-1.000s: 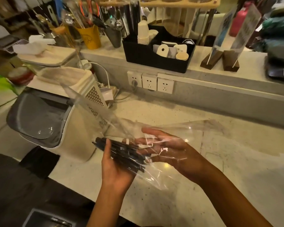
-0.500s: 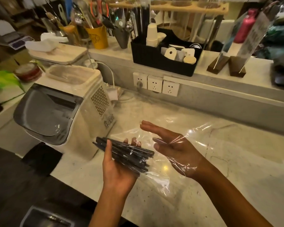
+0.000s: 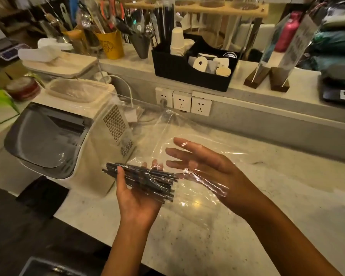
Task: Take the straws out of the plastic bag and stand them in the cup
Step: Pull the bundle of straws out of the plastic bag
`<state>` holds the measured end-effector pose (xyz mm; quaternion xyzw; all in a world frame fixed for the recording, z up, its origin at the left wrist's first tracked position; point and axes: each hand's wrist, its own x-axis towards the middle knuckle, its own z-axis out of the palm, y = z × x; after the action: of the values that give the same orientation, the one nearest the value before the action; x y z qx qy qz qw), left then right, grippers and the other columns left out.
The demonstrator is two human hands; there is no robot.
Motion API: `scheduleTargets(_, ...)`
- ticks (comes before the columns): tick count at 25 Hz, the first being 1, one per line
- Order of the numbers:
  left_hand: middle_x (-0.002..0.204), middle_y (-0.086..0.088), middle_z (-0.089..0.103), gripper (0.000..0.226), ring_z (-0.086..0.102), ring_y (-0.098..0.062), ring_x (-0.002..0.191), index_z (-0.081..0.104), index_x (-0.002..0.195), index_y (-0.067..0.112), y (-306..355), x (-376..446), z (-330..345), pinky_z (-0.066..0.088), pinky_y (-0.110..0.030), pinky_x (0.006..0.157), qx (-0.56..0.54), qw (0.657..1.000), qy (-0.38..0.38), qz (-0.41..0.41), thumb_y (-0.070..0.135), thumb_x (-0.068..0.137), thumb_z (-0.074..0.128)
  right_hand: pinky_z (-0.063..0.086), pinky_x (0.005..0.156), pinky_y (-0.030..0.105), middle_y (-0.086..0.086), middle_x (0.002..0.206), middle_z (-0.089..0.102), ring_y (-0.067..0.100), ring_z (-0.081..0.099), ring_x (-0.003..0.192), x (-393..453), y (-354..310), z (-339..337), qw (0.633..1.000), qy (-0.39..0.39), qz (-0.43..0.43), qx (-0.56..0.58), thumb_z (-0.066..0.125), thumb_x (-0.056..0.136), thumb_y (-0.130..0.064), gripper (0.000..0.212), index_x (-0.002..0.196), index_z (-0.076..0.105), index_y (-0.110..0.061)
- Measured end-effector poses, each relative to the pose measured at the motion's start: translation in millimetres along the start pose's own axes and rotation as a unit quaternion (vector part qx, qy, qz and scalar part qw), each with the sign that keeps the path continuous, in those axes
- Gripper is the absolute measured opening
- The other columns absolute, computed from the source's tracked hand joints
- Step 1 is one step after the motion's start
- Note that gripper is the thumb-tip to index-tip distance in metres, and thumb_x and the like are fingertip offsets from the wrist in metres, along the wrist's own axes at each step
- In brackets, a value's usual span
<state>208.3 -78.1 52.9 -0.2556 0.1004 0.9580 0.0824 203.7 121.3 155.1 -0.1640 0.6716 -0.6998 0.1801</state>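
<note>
A bundle of black straws (image 3: 145, 179) lies across the palm of my left hand (image 3: 136, 198), thumb over the near end. The clear plastic bag (image 3: 189, 140) covers the straws' right part and drapes over my right hand (image 3: 205, 170), which is flat inside it with fingers spread toward the straws. On the raised shelf behind stand a tall clear cup (image 3: 165, 24) holding dark straws and a dark cone-shaped cup (image 3: 141, 45); which cup is the task's one I cannot tell.
A white machine with a dark curved lid (image 3: 68, 140) stands just left of my hands. A black organizer (image 3: 191, 64) with paper cups sits on the shelf, wall sockets (image 3: 182, 101) below it. A yellow utensil pot (image 3: 110, 44) is further left. The marble counter (image 3: 287, 196) extends right.
The bag has lifted and spread wider toward the sockets. My right hand has opened flat and drawn slightly away from the straws, which stay in my left hand.
</note>
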Motion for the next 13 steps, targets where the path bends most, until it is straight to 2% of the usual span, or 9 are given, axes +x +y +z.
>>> scheduleTargets(3, 0.134, -0.014, 0.067, 0.083, 0.070, -0.032, 0.112, 0.060, 0.139, 0.016, -0.4, 6.1, 3.3, 0.052, -0.051, 0.100, -0.004, 1.000, 0.005, 0.009, 0.060, 0.071, 0.078, 0.056, 0.098, 0.037, -0.010, 0.135, 0.067, 0.012, 0.066, 0.120, -22.0, -15.5, -20.2, 0.993, 0.053, -0.045, -0.097, 0.046, 0.103, -0.026, 0.041, 0.143, 0.049, -0.031)
scheduleTargets(5, 0.134, -0.011, 0.067, 0.079, 0.071, -0.030, 0.112, 0.063, 0.135, 0.016, 0.0, 10.1, 3.7, 0.054, -0.050, 0.097, -0.007, 1.000, 0.003, 0.012, 0.060, 0.071, 0.078, 0.059, 0.089, 0.031, -0.013, 0.123, 0.072, 0.011, 0.070, 0.111, -41.9, -24.4, -37.3, 0.965, 0.122, -0.111, -0.202, 0.051, 0.104, -0.029, 0.036, 0.139, 0.055, -0.027)
scheduleTargets(7, 0.130, -0.010, 0.069, 0.072, 0.071, -0.031, 0.111, 0.068, 0.126, 0.016, -1.5, 13.4, 4.0, 0.058, -0.050, 0.090, -0.001, 1.000, 0.001, 0.010, 0.061, 0.071, 0.079, 0.060, 0.082, 0.026, -0.016, 0.113, 0.072, 0.009, 0.071, 0.101, -58.9, -32.9, -56.9, 0.900, 0.234, -0.191, -0.312, 0.058, 0.097, -0.037, 0.032, 0.127, 0.061, -0.025)
scheduleTargets(9, 0.123, -0.011, 0.073, 0.070, 0.071, -0.029, 0.111, 0.069, 0.123, 0.015, -6.0, 17.9, 4.4, 0.058, -0.049, 0.089, 0.009, 1.000, -0.001, 0.003, 0.062, 0.072, 0.077, 0.055, 0.082, 0.022, -0.012, 0.118, 0.061, 0.006, 0.062, 0.103, -63.1, -39.9, -72.6, 0.833, 0.331, -0.218, -0.386, 0.069, 0.088, -0.049, 0.045, 0.125, 0.054, -0.028)
scheduleTargets(10, 0.119, -0.011, 0.074, 0.069, 0.072, -0.028, 0.108, 0.069, 0.121, 0.015, -9.8, 19.8, 4.9, 0.059, -0.048, 0.088, 0.012, 1.000, 0.000, -0.002, 0.063, 0.073, 0.076, 0.052, 0.084, 0.019, -0.012, 0.126, 0.056, 0.002, 0.057, 0.108, -60.3, -43.2, -76.4, 0.833, 0.341, -0.187, -0.394, 0.071, 0.081, -0.060, 0.059, 0.129, 0.049, -0.035)
scheduleTargets(11, 0.117, -0.012, 0.075, 0.069, 0.073, -0.028, 0.106, 0.069, 0.120, 0.014, -14.3, 21.9, 5.1, 0.059, -0.047, 0.087, 0.018, 1.000, 0.003, -0.006, 0.064, 0.074, 0.076, 0.049, 0.085, 0.016, -0.016, 0.130, 0.054, -0.004, 0.055, 0.111, -54.1, -46.0, -76.5, 0.859, 0.320, -0.133, -0.378, 0.069, 0.075, -0.070, 0.067, 0.131, 0.048, -0.040)
scheduleTargets(12, 0.120, -0.012, 0.074, 0.071, 0.073, -0.028, 0.105, 0.069, 0.123, 0.013, -18.2, 23.0, 5.2, 0.059, -0.046, 0.087, 0.028, 1.000, 0.008, -0.011, 0.064, 0.073, 0.075, 0.048, 0.085, 0.015, -0.020, 0.125, 0.058, -0.010, 0.055, 0.109, -47.9, -46.0, -75.0, 0.883, 0.285, -0.077, -0.364, 0.067, 0.073, -0.075, 0.067, 0.129, 0.053, -0.042)
scheduleTargets(13, 0.125, -0.012, 0.072, 0.076, 0.072, -0.027, 0.107, 0.066, 0.129, 0.014, -21.7, 24.1, 5.7, 0.059, -0.046, 0.088, 0.042, 0.999, 0.014, -0.014, 0.064, 0.072, 0.075, 0.050, 0.082, 0.016, -0.023, 0.114, 0.064, -0.013, 0.058, 0.102, -42.2, -42.1, -73.5, 0.891, 0.260, -0.046, -0.369, 0.066, 0.074, -0.072, 0.059, 0.123, 0.062, -0.039)
